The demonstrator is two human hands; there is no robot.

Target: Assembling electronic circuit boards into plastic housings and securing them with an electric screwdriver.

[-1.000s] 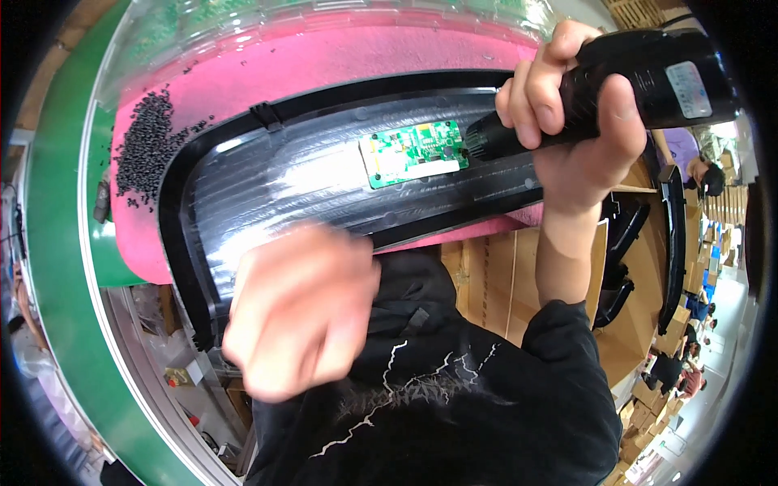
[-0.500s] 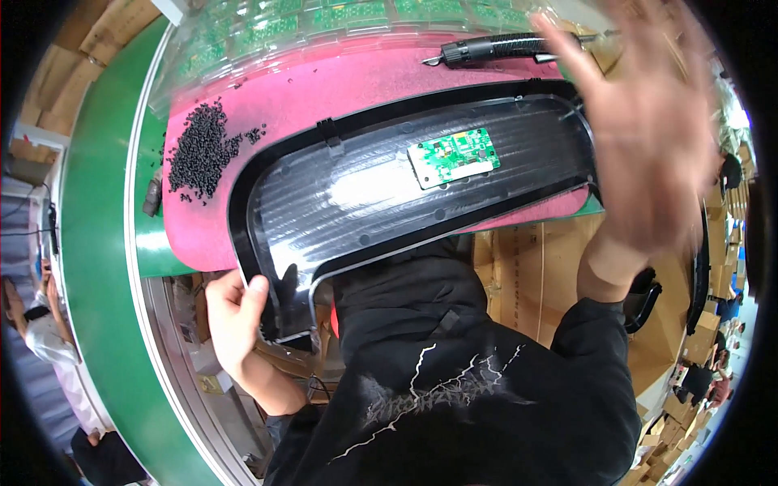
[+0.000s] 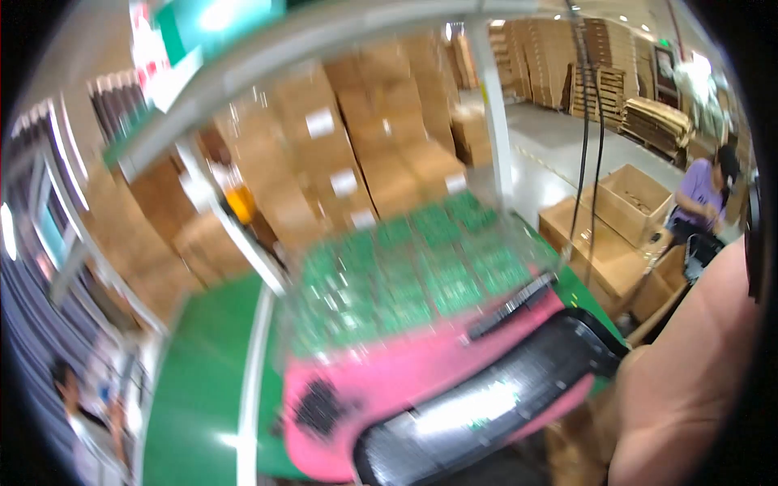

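My right hand (image 3: 681,373) is raised large and close at the right edge of the head view. Its fingers lie outside the picture, so their pose does not show. Nothing of my left hand can be seen. A long black plastic tray-like housing (image 3: 405,449) lies tilted across a pink mat (image 3: 324,463), its lower end cut off by the frame. A faint green patch, probably the circuit board (image 3: 480,423), shows inside it through the blur. Behind the housing rests a black electric screwdriver (image 3: 510,306). A pile of small black screws (image 3: 318,407) sits on the mat's left part.
Clear plastic trays of green circuit boards (image 3: 438,251) stand behind the mat on the green bench (image 3: 194,364). Stacked cardboard boxes (image 3: 300,146) rise beyond a white frame post (image 3: 496,113). Black cables (image 3: 585,146) hang at right. A person in purple (image 3: 698,194) works farther right.
The view has swung upward and shows the surrounding room. My left hand, earlier at the housing's left end, is out of sight. My right hand has come closer to the camera.
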